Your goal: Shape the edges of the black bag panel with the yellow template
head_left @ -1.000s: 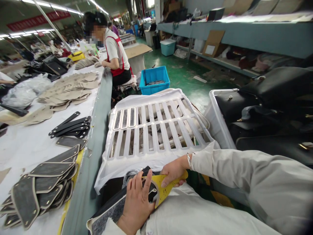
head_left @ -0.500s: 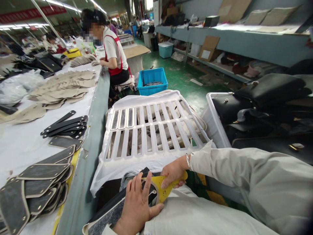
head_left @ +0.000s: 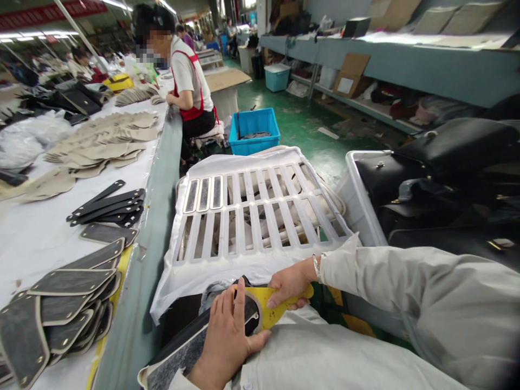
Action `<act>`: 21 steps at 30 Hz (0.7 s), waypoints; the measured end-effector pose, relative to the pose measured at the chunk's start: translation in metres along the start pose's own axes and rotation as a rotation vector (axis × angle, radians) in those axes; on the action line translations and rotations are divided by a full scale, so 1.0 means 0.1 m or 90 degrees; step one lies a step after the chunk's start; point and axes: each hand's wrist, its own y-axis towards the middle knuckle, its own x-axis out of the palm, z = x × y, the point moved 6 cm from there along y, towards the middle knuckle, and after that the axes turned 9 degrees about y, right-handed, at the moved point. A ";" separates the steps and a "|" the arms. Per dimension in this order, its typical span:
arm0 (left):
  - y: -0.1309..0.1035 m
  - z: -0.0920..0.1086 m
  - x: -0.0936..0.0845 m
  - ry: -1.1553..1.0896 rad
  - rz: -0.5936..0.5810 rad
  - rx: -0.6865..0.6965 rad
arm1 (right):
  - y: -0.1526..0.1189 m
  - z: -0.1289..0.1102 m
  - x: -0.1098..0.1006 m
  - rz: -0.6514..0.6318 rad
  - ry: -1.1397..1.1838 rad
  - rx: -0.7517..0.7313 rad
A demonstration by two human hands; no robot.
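Observation:
My right hand (head_left: 290, 287) is closed around the narrow end of a flat yellow tool (head_left: 266, 309), whose wider end meets a black piece. Its exact kind I cannot make out; it looks like a scraper. My left hand (head_left: 225, 330) lies with fingers stretched over a dark bag part (head_left: 179, 360) with a pale edge and speckled grey face. A small metal fitting shows at that part's black rounded end, beside the yellow tool. Just beyond both hands stands a white slatted rack (head_left: 260, 216) with a few narrow pale-rimmed strips (head_left: 203, 194) in its upper left slots.
On the left table (head_left: 156, 238) lie stacked grey-black pieces (head_left: 60, 309), black straps (head_left: 109, 206) and beige panels (head_left: 105, 135). To the right, a white crate (head_left: 363, 200) holds black bags (head_left: 459, 173). A blue bin (head_left: 254, 132) and a seated person (head_left: 190, 81) are farther ahead.
The yellow tool and my right hand have shifted very slightly; the tool's wide end is turned a little. My left hand stays on the dark part. The camera view has moved slightly.

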 end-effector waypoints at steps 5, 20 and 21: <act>-0.01 -0.01 0.02 -0.013 0.002 0.008 | -0.04 0.04 0.07 0.048 0.035 -0.006; -0.03 -0.06 0.03 -0.025 0.025 0.033 | -0.04 0.11 0.14 0.054 0.107 0.012; -0.03 -0.06 0.03 -0.029 0.022 0.028 | -0.05 0.09 0.14 0.050 0.098 0.020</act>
